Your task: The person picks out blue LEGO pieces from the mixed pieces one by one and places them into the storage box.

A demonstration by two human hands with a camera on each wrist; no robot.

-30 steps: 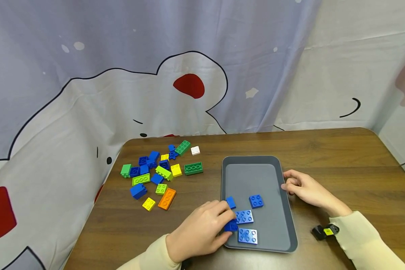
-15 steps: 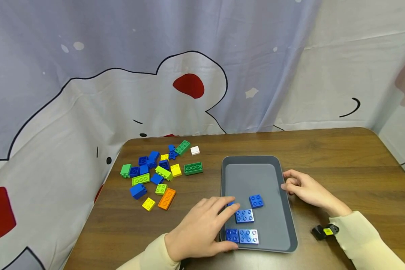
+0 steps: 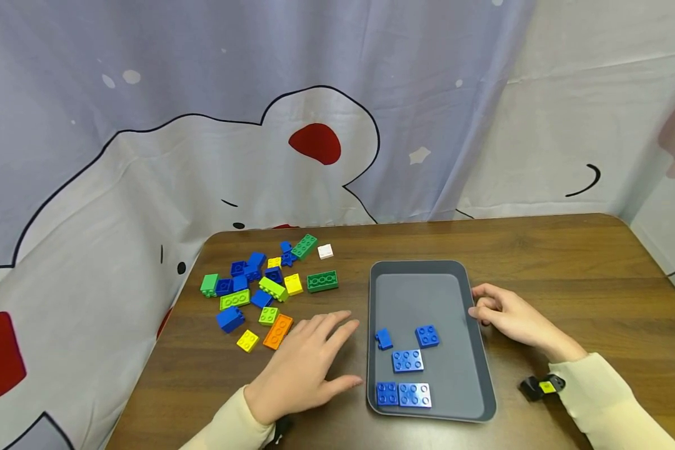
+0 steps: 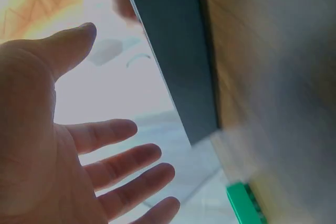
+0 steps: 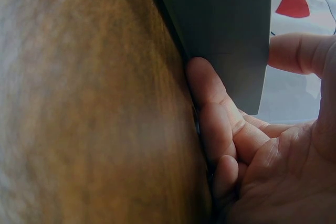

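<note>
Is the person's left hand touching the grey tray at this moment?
Apart. The left wrist view shows the left hand clear of the grey tray, with a bright gap visible between them along their facing edges.

"What sort of place is this?"

"It looks homelike, rather like a play corner, though hanging fabric hides what lies beyond, so it cannot be told for certain."

"What gives that homelike air?"

"The fabric's cartoon print, and loose toy bricks on a wood-grained table."
</note>
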